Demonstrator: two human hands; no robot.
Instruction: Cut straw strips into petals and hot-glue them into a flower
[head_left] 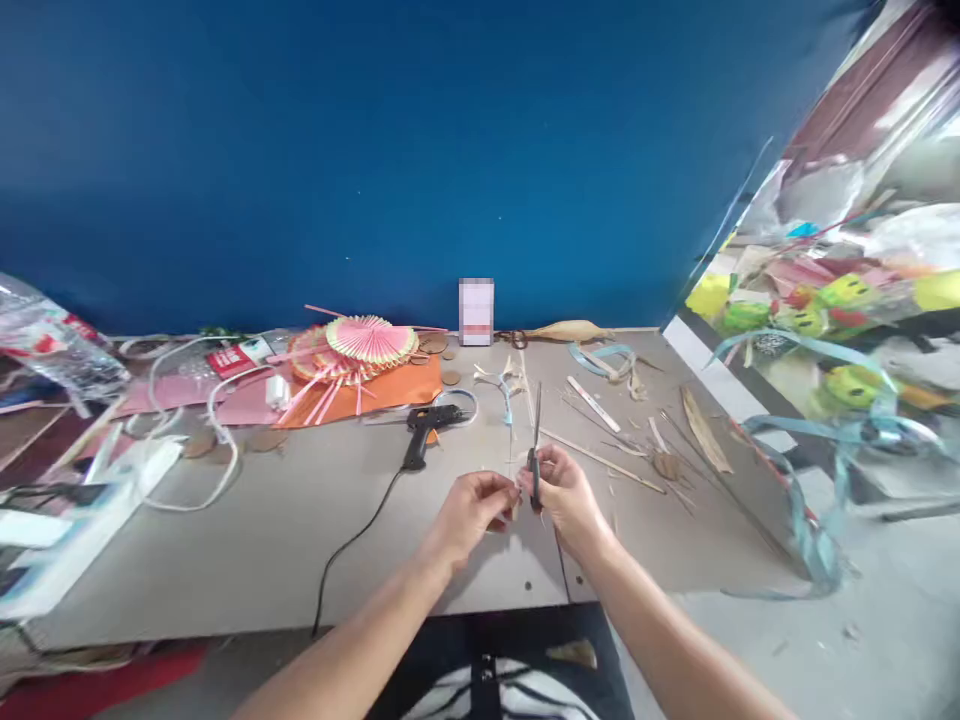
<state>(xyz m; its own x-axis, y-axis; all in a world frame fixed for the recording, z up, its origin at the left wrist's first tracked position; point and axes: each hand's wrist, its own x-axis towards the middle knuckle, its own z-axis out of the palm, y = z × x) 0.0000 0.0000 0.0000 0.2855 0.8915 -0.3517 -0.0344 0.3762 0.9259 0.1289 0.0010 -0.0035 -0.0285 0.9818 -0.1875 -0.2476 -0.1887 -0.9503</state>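
Black scissors (535,440), blades up at centre frame, fill the closed right hand (564,492); left hand (474,505) pinches a thin sliver (516,497) alongside: best kept taut and steady.

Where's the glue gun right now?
Head view: the black glue gun lies on the board, left of centre, just beyond the left hand and in front of the orange sheet.

Right hand (564,492) grips upright scissors (535,440); left hand (474,505) pinches a small, unclear piece beside them.
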